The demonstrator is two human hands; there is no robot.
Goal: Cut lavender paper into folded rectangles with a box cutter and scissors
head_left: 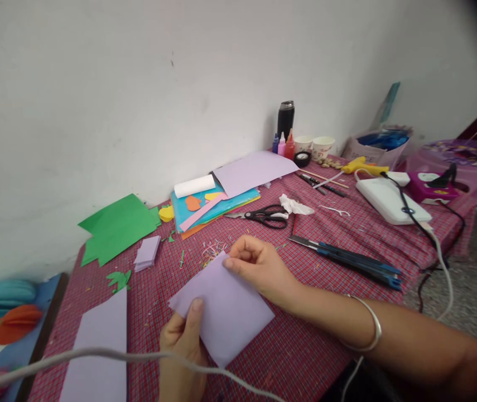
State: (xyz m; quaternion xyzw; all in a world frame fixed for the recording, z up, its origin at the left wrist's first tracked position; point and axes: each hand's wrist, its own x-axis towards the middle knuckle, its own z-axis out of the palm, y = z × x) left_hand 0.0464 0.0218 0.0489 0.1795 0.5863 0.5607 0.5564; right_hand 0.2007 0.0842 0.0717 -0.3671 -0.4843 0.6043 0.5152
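Observation:
A squarish piece of lilac paper (234,312) is held tilted above the checked tablecloth between both hands. My left hand (183,346) pinches its left edge, thumb on top and fingers underneath. At the top corner, my right hand (259,268) grips the paper between thumb and curled fingers. Whether the piece is folded or several layers thick I cannot tell. Coloured paper shreds (213,250) lie just behind that corner. To the left sit a small stack of lilac pieces (147,253) and a larger lilac sheet (98,346).
Scissors (265,215) and a blue utility knife (347,262) lie beyond my right hand. Green paper (121,229) is at the far left. A grey cable (108,354) crosses the foreground. A white power bank (393,201) and yellow glue gun (364,166) are on the right.

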